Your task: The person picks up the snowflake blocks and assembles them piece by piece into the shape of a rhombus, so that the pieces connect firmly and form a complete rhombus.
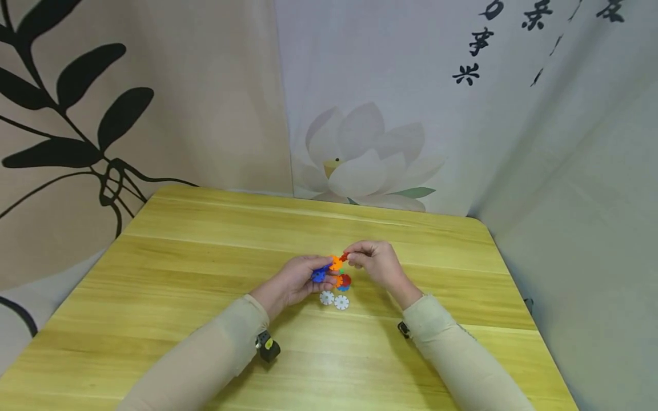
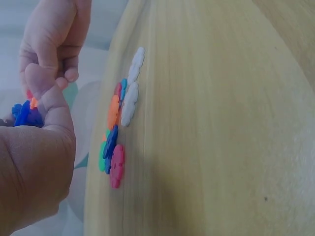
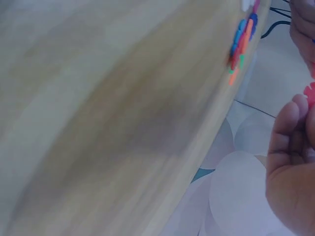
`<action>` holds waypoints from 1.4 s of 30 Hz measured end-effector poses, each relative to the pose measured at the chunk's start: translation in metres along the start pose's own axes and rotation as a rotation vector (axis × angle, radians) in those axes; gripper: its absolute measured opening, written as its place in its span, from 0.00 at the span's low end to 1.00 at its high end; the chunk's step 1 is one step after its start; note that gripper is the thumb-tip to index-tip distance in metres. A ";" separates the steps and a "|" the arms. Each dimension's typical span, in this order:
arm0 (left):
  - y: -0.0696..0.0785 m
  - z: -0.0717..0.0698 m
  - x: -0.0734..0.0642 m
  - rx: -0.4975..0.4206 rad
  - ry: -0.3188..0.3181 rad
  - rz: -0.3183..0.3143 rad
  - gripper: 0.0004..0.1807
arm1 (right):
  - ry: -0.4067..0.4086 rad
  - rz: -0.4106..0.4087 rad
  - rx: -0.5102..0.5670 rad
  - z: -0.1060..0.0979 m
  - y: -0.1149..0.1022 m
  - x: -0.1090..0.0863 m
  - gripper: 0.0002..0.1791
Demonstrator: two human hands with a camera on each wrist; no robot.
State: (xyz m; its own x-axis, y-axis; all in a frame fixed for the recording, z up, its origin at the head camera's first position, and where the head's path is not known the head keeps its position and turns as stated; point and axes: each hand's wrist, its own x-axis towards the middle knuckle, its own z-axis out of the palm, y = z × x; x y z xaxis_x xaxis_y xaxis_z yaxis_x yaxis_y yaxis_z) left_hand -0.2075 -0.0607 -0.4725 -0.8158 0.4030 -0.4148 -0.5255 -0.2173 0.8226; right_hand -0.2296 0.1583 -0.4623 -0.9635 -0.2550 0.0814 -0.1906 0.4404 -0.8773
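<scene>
My left hand holds a cluster of notched plastic discs over the table, with blue discs near the palm and an orange disc on the right side. Between thumb and fingertips, my right hand pinches a red notched disc right at the orange one's edge. In the left wrist view the blue discs show beyond the left thumb, and the fingers partly hide the orange one. The right wrist view catches the red disc at the right fingertips.
Below the hands, loose notched discs lie on the wooden table: two white discs, a pink disc, an orange disc, and several blue, green and red ones. A printed curtain hangs behind the table's far edge.
</scene>
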 end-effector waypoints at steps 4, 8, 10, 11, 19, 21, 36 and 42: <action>0.000 0.000 -0.002 -0.001 0.007 0.000 0.13 | 0.012 -0.032 0.015 0.004 0.002 -0.001 0.04; 0.000 0.002 -0.005 -0.014 0.013 0.007 0.11 | 0.034 -0.052 0.012 0.007 0.001 -0.004 0.04; 0.001 0.004 -0.006 -0.025 0.017 0.011 0.11 | 0.045 -0.049 0.022 0.008 0.000 -0.006 0.05; 0.001 0.004 -0.007 -0.033 0.018 0.013 0.11 | 0.052 -0.053 0.024 0.009 0.000 -0.007 0.05; 0.001 0.006 -0.006 -0.058 0.010 0.030 0.13 | 0.116 -0.217 -0.038 0.011 -0.006 -0.011 0.05; 0.001 0.004 -0.005 -0.055 -0.012 0.025 0.14 | 0.106 -0.208 -0.042 0.012 -0.006 -0.010 0.05; 0.000 -0.010 -0.001 -0.041 -0.169 -0.051 0.32 | -0.008 0.044 0.013 0.018 -0.001 -0.003 0.12; 0.001 -0.012 -0.004 -0.057 -0.066 -0.050 0.29 | -0.035 0.101 -0.129 0.017 0.005 -0.004 0.13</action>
State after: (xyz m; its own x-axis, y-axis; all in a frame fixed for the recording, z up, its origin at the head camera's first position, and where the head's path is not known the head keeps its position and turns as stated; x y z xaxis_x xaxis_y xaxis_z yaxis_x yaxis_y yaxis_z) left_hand -0.2076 -0.0730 -0.4741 -0.7718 0.4716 -0.4265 -0.5793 -0.2449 0.7774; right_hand -0.2238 0.1466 -0.4750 -0.9723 -0.2327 -0.0223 -0.1181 0.5715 -0.8120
